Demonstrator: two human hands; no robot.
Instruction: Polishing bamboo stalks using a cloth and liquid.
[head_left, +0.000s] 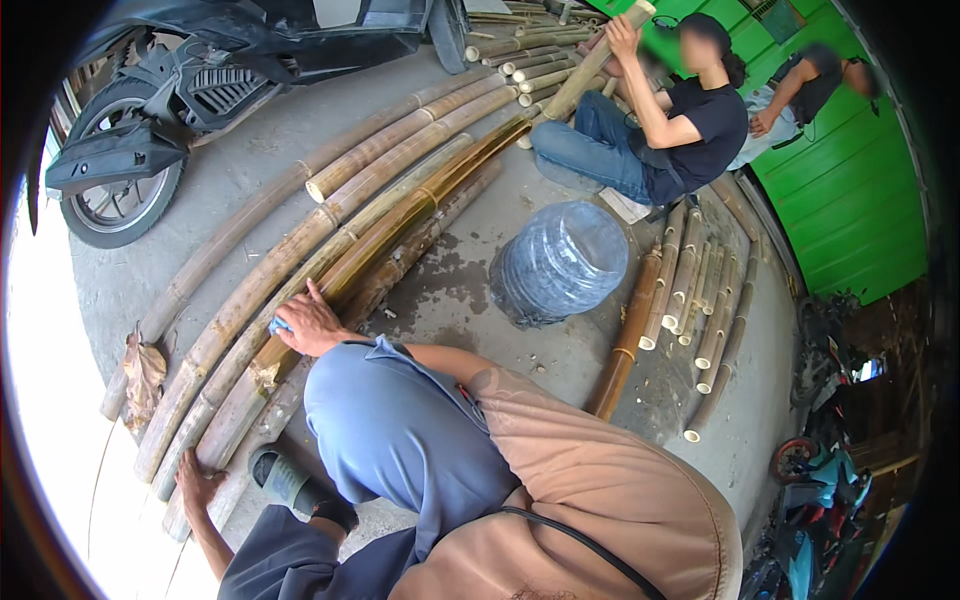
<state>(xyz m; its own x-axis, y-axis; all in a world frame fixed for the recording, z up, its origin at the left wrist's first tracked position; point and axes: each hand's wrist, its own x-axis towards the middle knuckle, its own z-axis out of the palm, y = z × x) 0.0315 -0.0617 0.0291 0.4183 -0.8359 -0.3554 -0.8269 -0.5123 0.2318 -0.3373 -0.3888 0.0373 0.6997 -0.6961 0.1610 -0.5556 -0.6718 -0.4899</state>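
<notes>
A long bamboo pole (395,222) lies slantwise in front of me; its far stretch looks wet, shiny and darker than the near end. Pressed down on its middle is my right hand (312,322), closed over a small blue cloth or sponge (279,325), mostly hidden under the fingers. My left hand (198,485) grips the near end of the same pole, its fingers partly out of sight. More bamboo poles (262,255) lie alongside on the left, and a rougher one (400,260) is on the right.
A translucent blue plastic barrel (560,262) stands on the concrete right of the poles. Shorter bamboo pieces (690,270) lie beyond it. A co-worker (690,130) sits holding a bamboo piece; another person (800,95) is behind. A motorbike (130,160) is parked far left. A dry leaf (145,375) lies near the poles.
</notes>
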